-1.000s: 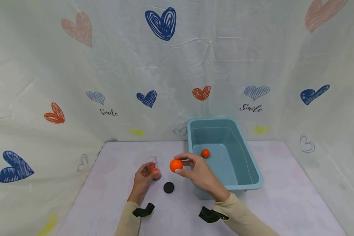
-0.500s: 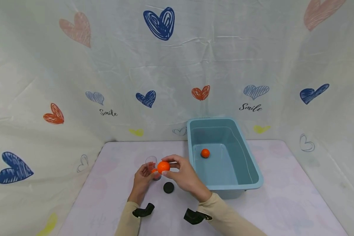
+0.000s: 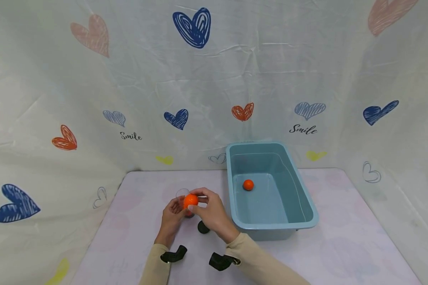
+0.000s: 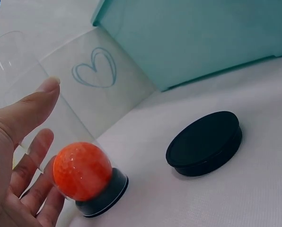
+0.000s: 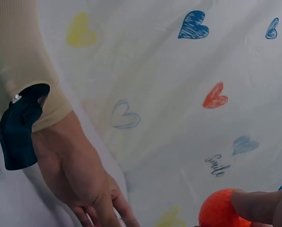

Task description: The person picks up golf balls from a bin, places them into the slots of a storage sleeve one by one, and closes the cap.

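Observation:
My left hand (image 3: 172,219) grips an upright clear tube (image 4: 67,120), thumb on the near side and fingers curled round the far side. An orange golf ball (image 4: 82,171) sits low inside it, just above the tube's black base (image 4: 103,196). Between thumb and fingers, my right hand (image 3: 214,211) pinches another orange golf ball (image 3: 190,201). In the head view that ball overlaps the tube, below its top rim. A round black lid (image 4: 205,144) lies on the table to the right of the tube, partly covered by the right hand in the head view.
A light blue plastic bin (image 3: 285,226) stands on the table at the right, against the curtain. One more orange golf ball (image 3: 248,185) lies on its floor, at the left side. A white curtain (image 3: 146,79) printed with hearts hangs behind the table (image 3: 128,237).
My right hand has moved left with its golf ball, from beside the bin to over the tube. The left hand and tube have stayed in place.

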A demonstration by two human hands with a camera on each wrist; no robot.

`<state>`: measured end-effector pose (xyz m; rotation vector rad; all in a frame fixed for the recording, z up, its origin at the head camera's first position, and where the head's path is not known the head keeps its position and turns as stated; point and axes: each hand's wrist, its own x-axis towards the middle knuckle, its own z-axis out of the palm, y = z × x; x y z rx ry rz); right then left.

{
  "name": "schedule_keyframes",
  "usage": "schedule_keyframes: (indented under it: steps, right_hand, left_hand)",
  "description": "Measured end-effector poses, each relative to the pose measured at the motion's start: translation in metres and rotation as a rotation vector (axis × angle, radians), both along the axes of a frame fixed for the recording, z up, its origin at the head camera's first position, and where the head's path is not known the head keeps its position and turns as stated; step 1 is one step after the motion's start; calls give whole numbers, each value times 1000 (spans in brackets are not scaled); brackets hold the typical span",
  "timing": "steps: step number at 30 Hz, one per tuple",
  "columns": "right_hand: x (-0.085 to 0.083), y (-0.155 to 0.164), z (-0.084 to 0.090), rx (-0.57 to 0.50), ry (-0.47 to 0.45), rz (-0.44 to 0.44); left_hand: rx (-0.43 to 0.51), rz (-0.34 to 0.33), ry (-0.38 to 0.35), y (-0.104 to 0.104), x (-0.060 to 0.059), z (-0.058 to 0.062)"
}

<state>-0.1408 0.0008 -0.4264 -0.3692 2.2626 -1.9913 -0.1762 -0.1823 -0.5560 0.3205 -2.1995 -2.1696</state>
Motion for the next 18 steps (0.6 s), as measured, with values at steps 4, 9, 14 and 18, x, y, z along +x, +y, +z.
schedule_keyframes:
  steps: [4,9,14,18]
  right_hand:
    - [-7,-6,-8,0,2,-64]
    - [-15,-11,-17,-2,16,-108]
    - [-21,-16,-23,8,38,-138]
    - [-24,-21,-26,1,42,-154]
  left_hand:
    - [-1,10,-9,0,0,-1]
    - [-7,20,-24,1,0,-1]
    - [-19,25,-27,3,0,0]
    - [-36,22,-44,3,0,1]
